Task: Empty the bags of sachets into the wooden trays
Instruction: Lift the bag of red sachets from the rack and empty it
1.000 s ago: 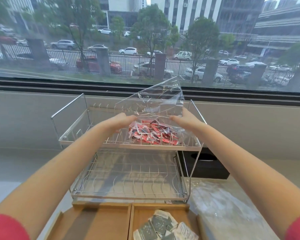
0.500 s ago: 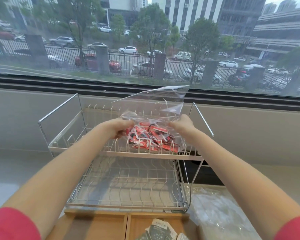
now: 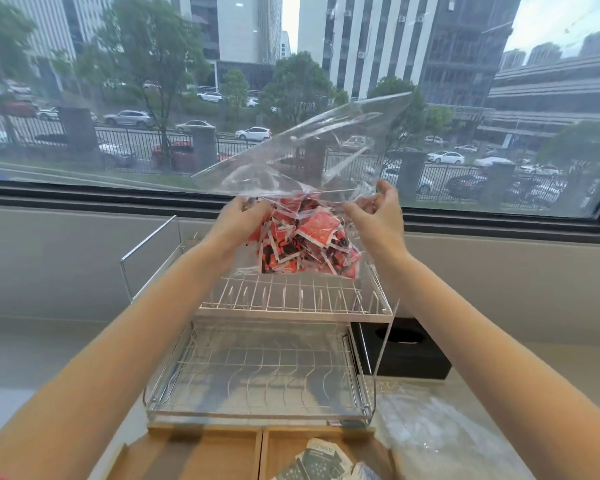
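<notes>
Between your two hands, fingers of the left hand are closed on the left side of the clear bag; the right hand has its fingers curled and pinched on the right side. Both clamp thin film, not the load.

Bag is held up in the air, above the top tier of the wire dish rack, not touching it as far as you can tell. Red sachets are bunched in the hanging part below your hands; empty film sticks up above them, crumpled, against the window.

Handling, as a judgement: film is soft, limp and slick, no stiffness, so it'll slide through a loose pinch. Sachets look small and light, but together they sag the bag and will shift as one loose mass when tipped. Not fragile. Best hold looks like a bunched fold of film at each side near the load, not the floppy upper sheet. Which end is the opening can't be told.

Wooden trays sit at the bottom edge, in front of the rack on the worktop. The left compartment looks bare; the right compartment holds grey sachets. An empty-looking plastic bag lies right of the trays, and a black box sits behind it.
</notes>
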A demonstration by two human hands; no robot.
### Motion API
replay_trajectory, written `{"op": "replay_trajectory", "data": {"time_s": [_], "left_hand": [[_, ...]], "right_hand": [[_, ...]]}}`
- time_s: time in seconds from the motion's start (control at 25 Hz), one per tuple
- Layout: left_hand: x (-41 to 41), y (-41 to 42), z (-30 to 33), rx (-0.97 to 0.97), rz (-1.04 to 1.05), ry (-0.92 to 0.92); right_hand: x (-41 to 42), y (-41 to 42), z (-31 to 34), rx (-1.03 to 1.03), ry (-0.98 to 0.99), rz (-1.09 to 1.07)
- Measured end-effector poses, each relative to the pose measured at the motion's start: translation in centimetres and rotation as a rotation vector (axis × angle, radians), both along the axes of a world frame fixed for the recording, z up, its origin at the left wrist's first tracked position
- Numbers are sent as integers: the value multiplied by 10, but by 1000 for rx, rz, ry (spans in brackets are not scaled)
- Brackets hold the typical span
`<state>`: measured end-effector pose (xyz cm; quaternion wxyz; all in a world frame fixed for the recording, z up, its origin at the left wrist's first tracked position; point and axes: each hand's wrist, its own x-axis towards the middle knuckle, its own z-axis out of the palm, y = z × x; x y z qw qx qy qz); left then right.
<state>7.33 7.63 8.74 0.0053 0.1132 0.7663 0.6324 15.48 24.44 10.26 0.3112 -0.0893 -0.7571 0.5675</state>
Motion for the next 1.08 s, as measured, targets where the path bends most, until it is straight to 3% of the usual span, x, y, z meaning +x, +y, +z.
{"op": "replay_trajectory", "data": {"time_s": [0.16,0.36,0.52,0.8,0.92,1.08], "left_hand": [[75,-23,3,165,-1,43],[158,-43,-55,153,-3,-48],[195,-49,-123,201,22,-238],[222,-62,-188,206,-21,-332],[220,-68,-184,183,-7,-272],[219,-67,-176,56,18,-97]], "right_hand": [[64,-13,-8,-36,7,81],[132,-19,-74,-97,-158,110],[176,-18,-138,-192,-276,202],[209,-14,-208,-211,-464,157],[210,-5,-206,-257,-413,170],[204,8,-187,-161,-329,173]]}}
